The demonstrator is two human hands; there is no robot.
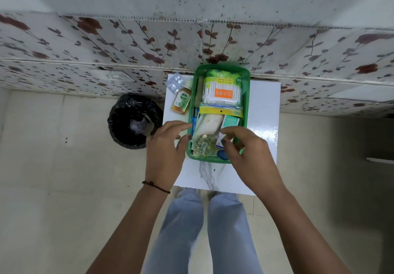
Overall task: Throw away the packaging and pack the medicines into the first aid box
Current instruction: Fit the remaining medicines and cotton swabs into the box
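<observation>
A green first aid box (247, 103) stands on a small white table (264, 111). Inside lie a pack of cotton buds (222, 91), a yellow pouch (220, 110), a white wrapped item (210, 124), a teal carton (231, 121) and a strip of yellow capsules (202, 145). Left of the box lie an amber antiseptic bottle (181, 102) and a clear blister pack (175, 82). My left hand (166, 145) hovers at the box's near left rim, fingers spread and empty. My right hand (247, 154) covers the near right corner, fingertips on a small white and blue pack (219, 143); whether it grips it is unclear.
A bin lined with a black bag (134, 121) stands on the floor just left of the table. A floral-tiled wall (106, 45) rises directly behind the table. My legs in light trousers (204, 231) are below the table's near edge.
</observation>
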